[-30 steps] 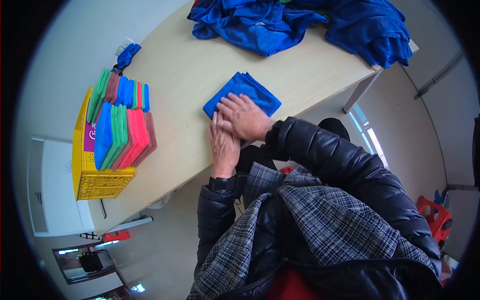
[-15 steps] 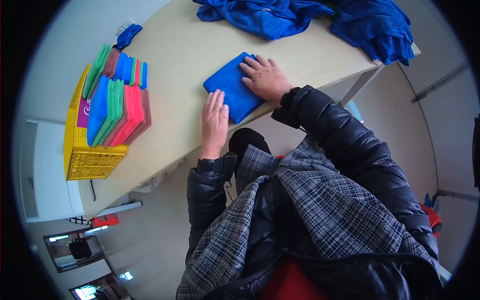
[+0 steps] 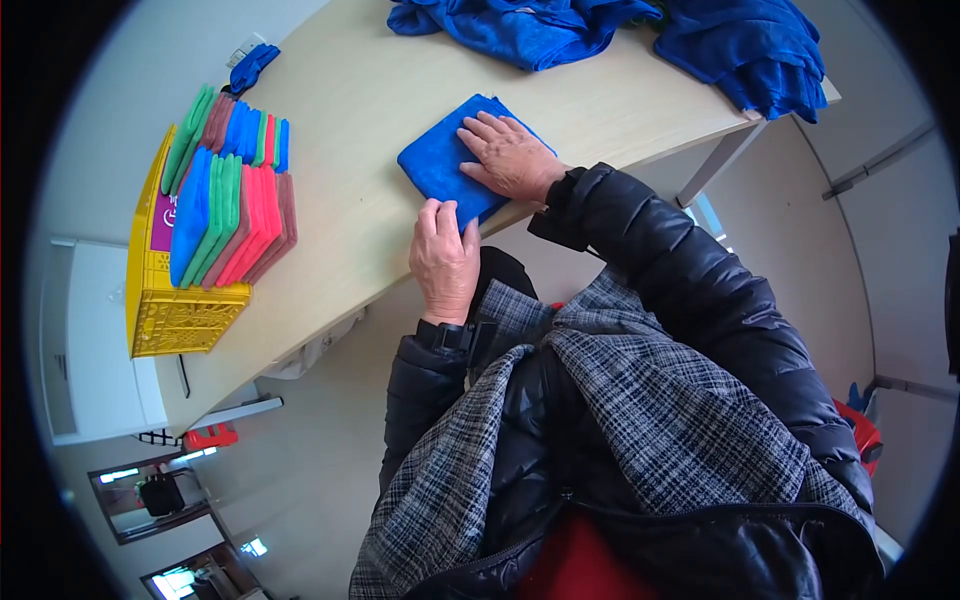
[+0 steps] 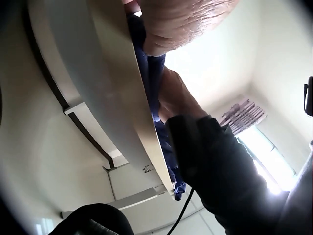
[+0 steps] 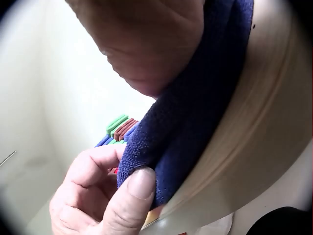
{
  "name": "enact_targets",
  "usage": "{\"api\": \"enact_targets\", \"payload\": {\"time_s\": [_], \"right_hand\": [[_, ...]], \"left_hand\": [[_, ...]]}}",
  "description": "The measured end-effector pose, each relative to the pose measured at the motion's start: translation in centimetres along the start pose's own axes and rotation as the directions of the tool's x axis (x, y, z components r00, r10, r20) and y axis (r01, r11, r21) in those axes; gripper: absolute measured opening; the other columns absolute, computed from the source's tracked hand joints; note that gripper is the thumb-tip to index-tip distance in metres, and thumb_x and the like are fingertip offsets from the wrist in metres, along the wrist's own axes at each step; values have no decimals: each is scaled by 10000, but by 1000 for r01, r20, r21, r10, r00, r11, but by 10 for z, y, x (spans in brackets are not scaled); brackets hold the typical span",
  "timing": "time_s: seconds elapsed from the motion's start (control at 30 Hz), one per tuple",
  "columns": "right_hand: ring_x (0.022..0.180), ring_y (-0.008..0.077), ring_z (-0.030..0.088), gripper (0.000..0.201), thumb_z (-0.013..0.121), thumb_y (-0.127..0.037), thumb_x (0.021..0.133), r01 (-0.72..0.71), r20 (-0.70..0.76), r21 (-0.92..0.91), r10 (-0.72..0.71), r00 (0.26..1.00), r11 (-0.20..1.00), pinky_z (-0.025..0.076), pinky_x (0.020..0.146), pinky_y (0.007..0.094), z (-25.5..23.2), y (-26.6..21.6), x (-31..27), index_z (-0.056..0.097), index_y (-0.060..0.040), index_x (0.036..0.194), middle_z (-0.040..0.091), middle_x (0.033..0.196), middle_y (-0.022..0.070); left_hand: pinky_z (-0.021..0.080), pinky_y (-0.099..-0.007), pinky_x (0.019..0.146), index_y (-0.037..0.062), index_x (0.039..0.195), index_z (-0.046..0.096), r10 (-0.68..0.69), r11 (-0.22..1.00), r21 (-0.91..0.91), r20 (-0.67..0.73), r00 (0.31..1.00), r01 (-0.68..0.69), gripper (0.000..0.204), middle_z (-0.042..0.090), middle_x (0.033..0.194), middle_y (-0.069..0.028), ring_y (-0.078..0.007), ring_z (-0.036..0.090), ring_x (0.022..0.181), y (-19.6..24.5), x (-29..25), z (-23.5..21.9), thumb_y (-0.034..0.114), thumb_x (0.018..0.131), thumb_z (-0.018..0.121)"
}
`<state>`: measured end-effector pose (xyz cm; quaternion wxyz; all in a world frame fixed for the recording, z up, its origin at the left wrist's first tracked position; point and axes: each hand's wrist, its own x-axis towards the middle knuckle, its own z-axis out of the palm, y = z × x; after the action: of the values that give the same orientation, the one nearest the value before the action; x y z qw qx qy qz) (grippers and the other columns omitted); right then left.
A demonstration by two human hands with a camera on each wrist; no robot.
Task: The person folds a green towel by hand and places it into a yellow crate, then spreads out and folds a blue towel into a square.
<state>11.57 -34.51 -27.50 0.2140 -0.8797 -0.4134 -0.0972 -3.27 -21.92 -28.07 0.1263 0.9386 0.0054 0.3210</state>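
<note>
A folded blue cloth (image 3: 440, 155) lies near the front edge of the table. The left hand (image 3: 446, 262) pinches its near left corner; in the right wrist view that hand's thumb and fingers (image 5: 141, 183) close on the edge of the cloth (image 5: 181, 127). Flat on top of the cloth, toward its right side, rests the right hand (image 3: 512, 158) with fingers extended. In the left wrist view the cloth (image 4: 151, 73) shows dark at the table edge, below both hands.
On the left of the table (image 3: 345, 110), folded blue, green, red and brown cloths (image 3: 235, 215) stand in rows at a yellow crate (image 3: 190, 315). Loose blue cloths (image 3: 540, 35) are heaped at the far side, with another blue pile (image 3: 745, 60) at the right.
The hands first overlapped on the cloth, then spread apart over it. Now the left hand's fingers have curled onto the near corner, and the right hand has shifted slightly left.
</note>
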Motion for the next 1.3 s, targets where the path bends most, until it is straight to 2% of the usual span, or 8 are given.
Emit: {"api": "enact_targets", "payload": {"time_s": [0.1, 0.23, 0.47, 0.63, 0.73, 0.87, 1.0, 1.3], "right_hand": [[1475, 341, 320, 608, 465, -447, 1023, -41, 35, -38, 43, 998, 998, 227, 1217, 469, 10, 3, -2, 445, -41, 1475, 411, 1550, 173], [1459, 341, 336, 634, 452, -488, 1005, -82, -66, -56, 78, 995, 995, 240, 1201, 461, 17, 2, 0, 477, -39, 1452, 442, 1526, 166], [1458, 343, 335, 632, 458, -493, 999, -95, -77, -31, 92, 993, 995, 234, 1203, 463, 20, 2, -1, 489, -48, 1447, 438, 1529, 166], [1457, 340, 336, 637, 463, -498, 995, -97, -69, -30, 95, 993, 995, 232, 1204, 463, 18, 3, -1, 492, -49, 1445, 439, 1527, 161], [1459, 335, 333, 637, 468, -499, 993, -98, -66, -19, 97, 993, 995, 233, 1204, 463, 17, 1, -2, 493, -51, 1444, 440, 1524, 157], [1460, 329, 331, 635, 471, -502, 991, -95, -60, -20, 94, 994, 995, 234, 1203, 461, 15, 2, -3, 496, -58, 1445, 434, 1529, 154], [1472, 329, 318, 628, 463, -494, 1006, -95, 2, -40, 95, 995, 995, 221, 1216, 457, 5, -1, -4, 477, -62, 1461, 417, 1550, 154], [1471, 319, 316, 644, 461, -514, 994, -92, -19, -51, 92, 996, 994, 222, 1209, 454, 12, -1, -5, 480, -74, 1464, 413, 1550, 144]], "left_hand": [[547, -418, 835, 45, 1119, 599, 29, 997, 75, 10, 1000, -29, 374, 573, 1147, -130, -339, 638, 984, 0, -2, 6, 94, 791, 772], [547, -435, 819, 45, 1115, 586, 12, 996, 92, 5, 1000, -12, 348, 570, 1153, -144, -355, 644, 974, 4, 10, 12, 71, 804, 740], [533, -483, 778, 48, 1077, 523, -261, 963, 77, 51, 964, 256, 303, 538, 1130, -160, -396, 637, 960, 19, 22, 13, 23, 811, 667], [535, -488, 773, 49, 1065, 496, -259, 962, 106, 77, 963, 251, 307, 521, 1117, -162, -401, 635, 950, 21, 27, 8, 15, 812, 667], [544, -481, 770, 34, 1042, 483, -180, 974, 170, 161, 970, 153, 294, 517, 1119, -175, -401, 636, 951, 20, 27, 4, 0, 813, 663], [553, -473, 778, 16, 1022, 476, -127, 978, 190, 190, 974, 91, 278, 515, 1122, -187, -400, 635, 961, 18, 26, 2, -18, 813, 655], [553, -473, 792, 6, 1021, 476, -134, 978, 188, 233, 963, 91, 267, 514, 1120, -192, -402, 632, 976, 19, 25, -2, -30, 816, 643], [537, -480, 841, 23, 1088, 523, -126, 983, 156, 221, 967, 93, 346, 527, 1162, -185, -416, 620, 1006, 15, 11, -7, -38, 777, 662]]}}
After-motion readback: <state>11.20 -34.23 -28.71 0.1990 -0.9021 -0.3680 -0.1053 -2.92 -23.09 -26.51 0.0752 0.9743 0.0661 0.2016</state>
